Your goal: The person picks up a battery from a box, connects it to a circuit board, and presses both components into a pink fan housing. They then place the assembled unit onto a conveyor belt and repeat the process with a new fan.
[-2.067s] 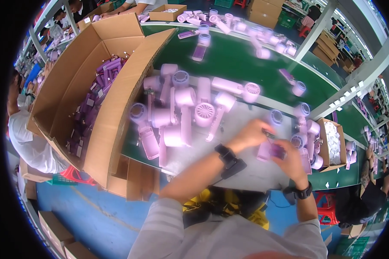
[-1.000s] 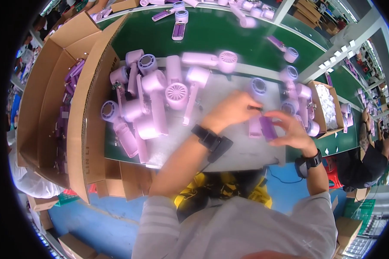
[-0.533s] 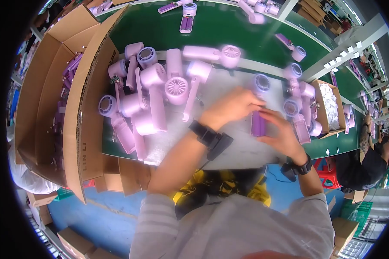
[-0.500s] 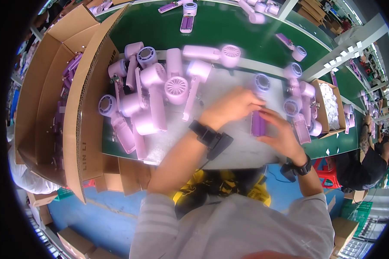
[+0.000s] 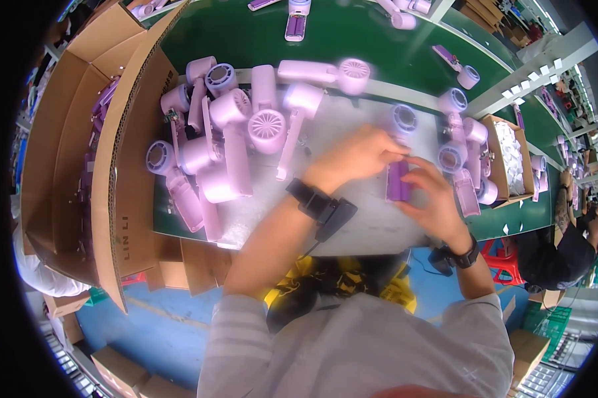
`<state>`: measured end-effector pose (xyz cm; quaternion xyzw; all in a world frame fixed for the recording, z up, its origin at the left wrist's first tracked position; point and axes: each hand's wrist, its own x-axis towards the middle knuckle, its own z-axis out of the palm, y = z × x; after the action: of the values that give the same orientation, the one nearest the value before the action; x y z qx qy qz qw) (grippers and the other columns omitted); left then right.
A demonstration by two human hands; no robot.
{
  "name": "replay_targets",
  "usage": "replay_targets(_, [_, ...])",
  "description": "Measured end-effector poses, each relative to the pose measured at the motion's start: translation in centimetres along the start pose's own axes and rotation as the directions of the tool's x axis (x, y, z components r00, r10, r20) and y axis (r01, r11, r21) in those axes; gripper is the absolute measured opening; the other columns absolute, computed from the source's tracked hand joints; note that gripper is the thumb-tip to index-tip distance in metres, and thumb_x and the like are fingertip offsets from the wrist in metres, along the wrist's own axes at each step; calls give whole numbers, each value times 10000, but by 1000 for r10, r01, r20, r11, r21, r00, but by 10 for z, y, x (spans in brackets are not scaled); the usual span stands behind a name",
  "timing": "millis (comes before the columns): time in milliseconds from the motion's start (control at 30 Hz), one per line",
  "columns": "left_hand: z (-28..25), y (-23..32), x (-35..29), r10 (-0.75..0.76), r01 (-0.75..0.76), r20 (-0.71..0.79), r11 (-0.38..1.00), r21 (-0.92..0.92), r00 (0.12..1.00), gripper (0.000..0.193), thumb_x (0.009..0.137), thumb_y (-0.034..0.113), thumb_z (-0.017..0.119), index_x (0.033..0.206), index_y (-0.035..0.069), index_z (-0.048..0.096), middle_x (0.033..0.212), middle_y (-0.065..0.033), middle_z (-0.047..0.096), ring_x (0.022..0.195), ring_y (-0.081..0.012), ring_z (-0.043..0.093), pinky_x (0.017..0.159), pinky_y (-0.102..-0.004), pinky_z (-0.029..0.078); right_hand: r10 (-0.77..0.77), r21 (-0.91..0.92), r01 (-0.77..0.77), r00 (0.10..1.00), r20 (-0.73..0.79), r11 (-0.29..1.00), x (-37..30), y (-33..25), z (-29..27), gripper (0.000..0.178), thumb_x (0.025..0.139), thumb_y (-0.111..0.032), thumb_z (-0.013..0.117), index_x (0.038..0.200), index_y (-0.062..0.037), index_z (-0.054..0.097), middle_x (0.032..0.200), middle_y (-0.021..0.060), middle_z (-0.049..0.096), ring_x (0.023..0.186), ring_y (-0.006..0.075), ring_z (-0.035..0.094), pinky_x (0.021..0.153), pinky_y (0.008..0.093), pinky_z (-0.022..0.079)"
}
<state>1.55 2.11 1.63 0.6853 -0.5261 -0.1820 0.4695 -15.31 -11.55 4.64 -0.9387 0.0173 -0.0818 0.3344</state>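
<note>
Both hands meet over the pale work mat (image 5: pixel 352 219) at the table's front. My left hand (image 5: pixel 355 156) and my right hand (image 5: pixel 431 199) together hold a small dark purple handle piece (image 5: pixel 398 181), upright between the fingers. A black band sits on each wrist. A lilac fan-head housing (image 5: pixel 404 119) lies just beyond my fingers. To the left lies a pile of lilac hair-dryer bodies (image 5: pixel 226 142), several with round grilles facing up.
A big open cardboard box (image 5: pixel 80 152) with purple parts stands at the left. A small box of white pieces (image 5: pixel 511 159) and more lilac parts (image 5: pixel 461 156) sit at the right. The green conveyor (image 5: pixel 352 40) carries further parts. Another person (image 5: pixel 571 232) sits at right.
My view has shifted closer over the mat. Both hands have stayed together on the purple piece, turning it upright; the pile of dryer bodies has not moved.
</note>
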Motion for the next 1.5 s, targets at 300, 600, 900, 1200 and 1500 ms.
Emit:
replay_targets(300, [-6,3,1,31,-30,24,997,-68,999,216,884,107,624,1081,59,699,928,-214,669,822,-374,661,737,-382,517,-56,104,48,996,73,993,14,16,-1,481,616,-12,819,968,-49,494,1199,125,481,957,235,561,807,313,499])
replay_targets(600, [-5,2,2,11,-9,26,998,-60,1000,216,877,104,640,1082,70,701,922,-219,666,803,-379,658,709,-373,511,-72,111,64,995,70,992,14,16,-3,571,592,-6,823,1027,-62,459,1170,109,446,967,227,515,804,324,489])
replay_targets(900, [-7,1,0,9,-8,26,998,-56,1000,258,830,133,705,1086,97,711,809,-180,684,607,-273,605,603,-326,479,27,138,-50,986,164,989,18,21,-3,661,577,-41,842,1100,-93,442,1232,98,440,1060,229,486,848,328,479])
replay_targets(1200, [-5,-10,1,-16,21,30,983,-184,999,429,685,175,823,1091,79,721,683,-93,660,564,-130,538,568,-287,439,176,113,-198,967,183,974,30,6,-8,837,576,-59,852,1274,-106,393,1242,62,413,1102,204,468,836,306,471])
replay_targets(1500, [-1,-7,0,-49,60,57,974,-220,997,480,632,177,850,1084,76,725,683,-71,655,587,-117,529,570,-281,427,22,187,-40,995,95,982,31,28,-7,459,733,-66,790,1145,-38,590,1127,95,516,943,199,558,766,306,488])
